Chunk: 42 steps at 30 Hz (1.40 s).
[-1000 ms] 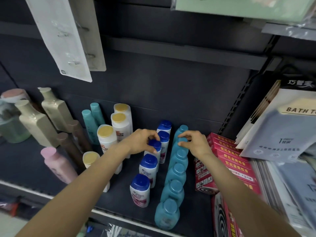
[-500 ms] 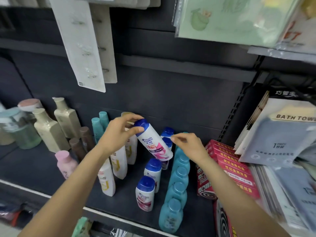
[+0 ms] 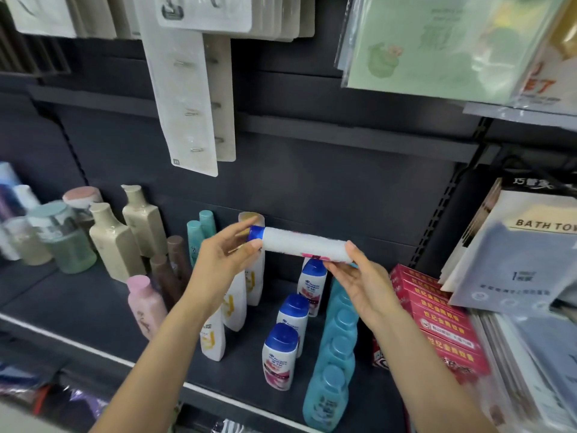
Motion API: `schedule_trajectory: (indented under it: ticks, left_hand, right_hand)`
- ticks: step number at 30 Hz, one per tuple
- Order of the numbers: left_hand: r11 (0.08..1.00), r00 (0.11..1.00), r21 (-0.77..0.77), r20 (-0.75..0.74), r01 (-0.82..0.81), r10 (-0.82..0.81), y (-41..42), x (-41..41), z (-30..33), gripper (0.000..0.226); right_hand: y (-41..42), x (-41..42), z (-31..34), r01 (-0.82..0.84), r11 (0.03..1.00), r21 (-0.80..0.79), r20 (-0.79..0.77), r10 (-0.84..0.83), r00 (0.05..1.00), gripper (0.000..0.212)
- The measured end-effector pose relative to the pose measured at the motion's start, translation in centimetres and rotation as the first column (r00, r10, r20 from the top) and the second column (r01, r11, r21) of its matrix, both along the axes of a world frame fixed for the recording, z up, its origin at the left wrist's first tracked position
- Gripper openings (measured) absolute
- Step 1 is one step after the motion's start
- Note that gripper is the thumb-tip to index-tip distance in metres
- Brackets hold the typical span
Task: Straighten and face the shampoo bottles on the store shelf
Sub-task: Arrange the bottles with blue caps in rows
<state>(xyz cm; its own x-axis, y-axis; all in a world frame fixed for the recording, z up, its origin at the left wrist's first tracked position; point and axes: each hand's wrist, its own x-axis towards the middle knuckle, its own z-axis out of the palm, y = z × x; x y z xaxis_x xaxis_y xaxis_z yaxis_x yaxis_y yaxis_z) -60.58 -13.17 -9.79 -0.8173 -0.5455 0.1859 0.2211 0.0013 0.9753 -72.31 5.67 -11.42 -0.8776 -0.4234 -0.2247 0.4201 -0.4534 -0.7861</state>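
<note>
From the head camera, a white shampoo bottle (image 3: 304, 246) with a blue cap is held sideways in the air above the dark shelf (image 3: 78, 295), cap end to the left. The left hand (image 3: 223, 260) pinches the cap end between thumb and fingers; the right hand (image 3: 359, 282) cradles the base end, with its thumb up against the bottom and its fingers curled beneath. The bottle looks blurred, so its label cannot be read.

Below it, three matching blue-capped bottles (image 3: 279, 357) stand upright in a line running back from the shelf's front edge (image 3: 93, 346). Just to their right is a tight row of teal bottles (image 3: 327, 398), the nearest one at the front edge. To their left stand white bottles with yellow labels (image 3: 212, 335), with a strip of bare shelf between the two rows. Red boxes (image 3: 437, 320) are stacked close beside the teal row. A pink bottle (image 3: 146, 303) stands further left, with open shelf in front of it.
</note>
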Motion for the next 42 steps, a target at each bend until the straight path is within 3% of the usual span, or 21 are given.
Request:
schedule_trajectory:
  ticks: [3, 6, 10, 15, 22, 27, 32, 35, 42]
  left_hand:
    - [0.999, 0.996, 0.002, 0.074, -0.042, 0.042, -0.1, -0.2, -0.3, 0.030]
    - [0.999, 0.995, -0.041, 0.103, -0.012, 0.016, -0.3, 0.0, -0.6, 0.034]
    - [0.996, 0.996, -0.069, 0.061, 0.062, -0.058, -0.6, 0.6, -0.9, 0.045]
    - [0.995, 0.994, -0.003, -0.013, 0.104, -0.104, -1.1, 1.0, -1.2, 0.045]
    - [0.996, 0.996, 0.009, 0.023, 0.091, -0.091, -1.2, 0.9, -1.5, 0.042]
    - [0.997, 0.999, 0.064, 0.039, -0.039, 0.036, -1.2, 0.4, -1.2, 0.038]
    - [0.991, 0.994, -0.127, 0.096, -0.042, 0.055, -1.0, 0.3, -1.1, 0.045]
    - [0.981, 0.991, -0.185, 0.111, -0.055, 0.077, -0.9, 0.3, -1.3, 0.045]
    - [0.999, 0.994, -0.037, 0.103, -0.034, 0.037, 0.7, -0.5, -0.6, 0.020]
  right_hand:
    - [0.5, 0.3, 0.1, 0.008, 1.000, 0.002, -0.129, -0.008, 0.992, 0.019]
    - [1.1, 0.3, 0.4, -0.073, 0.997, -0.026, -0.207, 0.066, 0.976, 0.037]
    - [2.1, 0.4, 0.7, -0.175, 0.979, -0.106, -0.293, 0.137, 0.946, 0.053]
    - [2.8, 0.3, 1.3, -0.260, 0.965, -0.042, -0.388, 0.224, 0.894, 0.067]
    - [2.6, 0.5, 1.6, -0.192, 0.980, 0.041, -0.410, 0.192, 0.892, 0.066]
    - [2.9, 0.3, 1.4, -0.180, 0.971, 0.158, -0.428, 0.232, 0.874, 0.058]
    - [2.5, 0.2, 0.6, -0.130, 0.975, 0.181, -0.369, 0.190, 0.910, 0.043]
    - [2.5, 0.1, 0.5, -0.063, 0.958, 0.280, -0.373, 0.169, 0.912, 0.030]
    - [1.8, 0.3, 0.0, 0.033, 0.878, 0.477, -0.309, 0.132, 0.942, 0.035]
